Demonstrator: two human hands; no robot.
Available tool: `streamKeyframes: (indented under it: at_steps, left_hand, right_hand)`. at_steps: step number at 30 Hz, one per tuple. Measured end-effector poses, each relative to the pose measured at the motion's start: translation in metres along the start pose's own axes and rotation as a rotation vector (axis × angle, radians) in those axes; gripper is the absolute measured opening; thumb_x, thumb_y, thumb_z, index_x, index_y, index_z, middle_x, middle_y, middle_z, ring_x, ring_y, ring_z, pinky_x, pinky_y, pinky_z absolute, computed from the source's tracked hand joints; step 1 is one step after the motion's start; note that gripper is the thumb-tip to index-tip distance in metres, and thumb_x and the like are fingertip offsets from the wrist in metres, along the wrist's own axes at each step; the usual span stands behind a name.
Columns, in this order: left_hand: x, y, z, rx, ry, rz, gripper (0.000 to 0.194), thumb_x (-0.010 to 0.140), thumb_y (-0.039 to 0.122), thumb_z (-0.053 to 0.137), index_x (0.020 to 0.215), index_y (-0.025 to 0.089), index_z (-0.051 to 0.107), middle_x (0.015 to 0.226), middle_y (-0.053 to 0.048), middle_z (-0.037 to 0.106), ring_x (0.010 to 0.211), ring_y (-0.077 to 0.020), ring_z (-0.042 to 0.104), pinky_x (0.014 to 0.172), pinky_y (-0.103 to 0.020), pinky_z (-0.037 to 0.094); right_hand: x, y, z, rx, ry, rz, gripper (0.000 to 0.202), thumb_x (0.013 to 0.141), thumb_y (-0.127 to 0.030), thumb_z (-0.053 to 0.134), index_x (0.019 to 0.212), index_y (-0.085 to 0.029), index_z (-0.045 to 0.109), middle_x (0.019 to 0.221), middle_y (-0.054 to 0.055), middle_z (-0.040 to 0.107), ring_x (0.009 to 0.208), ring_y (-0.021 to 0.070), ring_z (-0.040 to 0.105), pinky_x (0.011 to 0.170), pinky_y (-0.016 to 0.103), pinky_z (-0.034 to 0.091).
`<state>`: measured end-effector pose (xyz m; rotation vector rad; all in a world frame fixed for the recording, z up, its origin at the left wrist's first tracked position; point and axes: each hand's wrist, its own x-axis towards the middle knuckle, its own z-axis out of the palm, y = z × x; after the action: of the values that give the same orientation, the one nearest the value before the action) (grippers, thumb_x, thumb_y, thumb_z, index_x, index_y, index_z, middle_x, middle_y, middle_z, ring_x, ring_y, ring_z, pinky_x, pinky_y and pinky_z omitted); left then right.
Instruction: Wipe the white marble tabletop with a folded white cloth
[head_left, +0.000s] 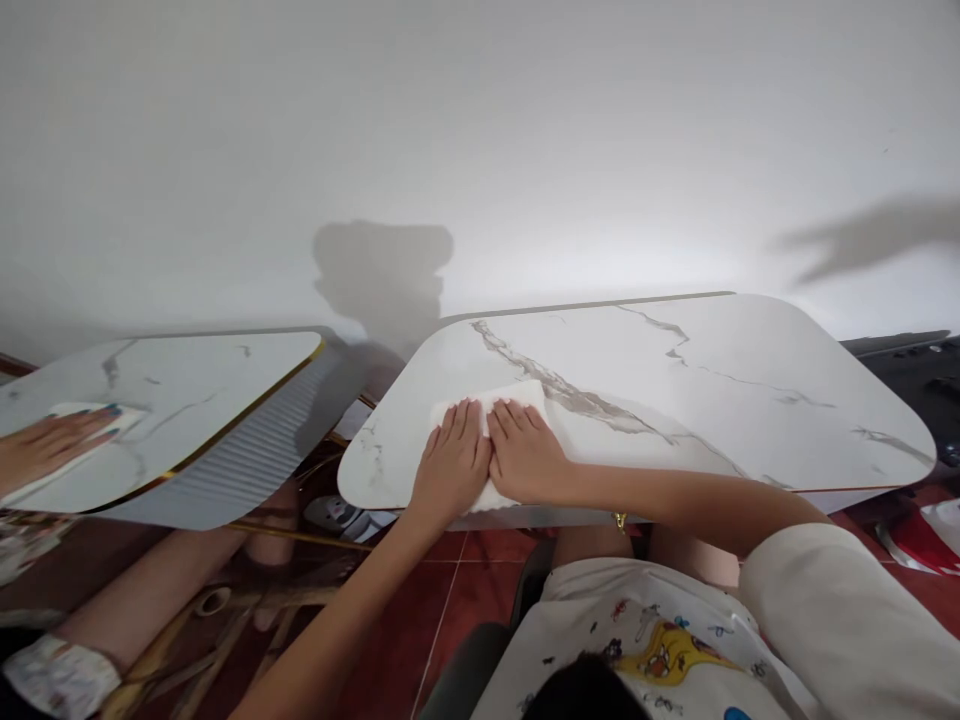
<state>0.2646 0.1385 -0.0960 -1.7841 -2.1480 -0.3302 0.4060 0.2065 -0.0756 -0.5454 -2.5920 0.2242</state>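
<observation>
A white cloth (531,394) lies on the white marble-patterned tabletop (720,400), left of its middle and near the front edge. My left hand (453,458) rests flat on the cloth, fingers stretched forward. Right beside it, my right hand (525,452) also lies flat on the cloth, its fingers pointing forward and left. The two hands touch or nearly touch at the thumbs. Neither hand is wrapped round anything. Part of the cloth is hidden beneath them.
Another person's hand (64,445) lies on a white cloth (129,416) on a second marble-patterned table (217,365) at the left. A pale wall (525,150) stands behind both tables. A tape roll (213,601) is low at the left, and dark equipment (907,375) at the right.
</observation>
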Motion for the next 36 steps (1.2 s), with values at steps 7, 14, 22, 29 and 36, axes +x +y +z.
streamKeyframes:
  at_steps: [7, 14, 22, 29, 36]
  left_hand:
    - [0.003, 0.054, 0.006, -0.030, 0.008, 0.059, 0.057, 0.091, 0.032, 0.022, 0.143, 0.010, 0.024, 0.141, -0.017, 0.041, 0.133, -0.0282, 0.034, 0.105, -0.046, 0.032]
    - [0.075, 0.073, 0.025, -0.110, -0.044, -0.016, 0.053, 0.088, 0.025, 0.029, 0.136, 0.006, 0.036, 0.142, -0.017, 0.040, 0.133, -0.0266, 0.034, 0.108, -0.043, 0.030]
    - [0.160, 0.018, 0.058, -0.127, -0.028, -0.001, 0.051, 0.087, 0.024, 0.031, 0.132, 0.002, 0.040, 0.140, -0.019, 0.042, 0.133, -0.0249, 0.035, 0.110, -0.041, 0.028]
    - [0.238, -0.026, 0.100, -0.116, 0.008, 0.170, 0.049, 0.086, 0.022, 0.028, 0.128, 0.002, 0.044, 0.136, -0.018, 0.047, 0.132, -0.0242, 0.036, 0.111, -0.041, 0.027]
    - [0.290, 0.007, 0.115, -0.075, -0.002, 0.214, 0.047, 0.089, 0.020, 0.025, 0.129, 0.002, 0.043, 0.136, -0.018, 0.047, 0.129, -0.0215, 0.040, 0.109, -0.038, 0.029]
  right_hand:
    - [-0.038, 0.035, -0.031, 0.008, -0.079, -0.033, 0.055, 0.088, -0.027, 0.037, 0.137, -0.002, 0.039, 0.144, 0.016, 0.037, 0.133, 0.0261, 0.030, 0.110, 0.040, 0.020]
    - [-0.007, 0.094, -0.034, -0.045, -0.084, 0.000, 0.052, 0.090, -0.027, 0.035, 0.137, -0.003, 0.040, 0.143, 0.015, 0.039, 0.133, 0.0246, 0.032, 0.109, 0.040, 0.024]
    - [0.083, 0.142, 0.001, -0.056, -0.044, 0.006, 0.051, 0.089, -0.028, 0.038, 0.134, -0.005, 0.043, 0.141, 0.015, 0.042, 0.131, 0.0245, 0.035, 0.107, 0.038, 0.026]
    - [0.148, 0.184, 0.022, -0.083, -0.006, 0.055, 0.049, 0.090, -0.028, 0.038, 0.132, -0.002, 0.045, 0.140, 0.016, 0.043, 0.129, 0.0254, 0.036, 0.106, 0.037, 0.025]
    - [0.155, 0.231, 0.008, -0.131, -0.088, 0.186, 0.054, 0.091, -0.029, 0.035, 0.138, -0.002, 0.036, 0.143, 0.016, 0.038, 0.131, 0.0254, 0.032, 0.106, 0.037, 0.023]
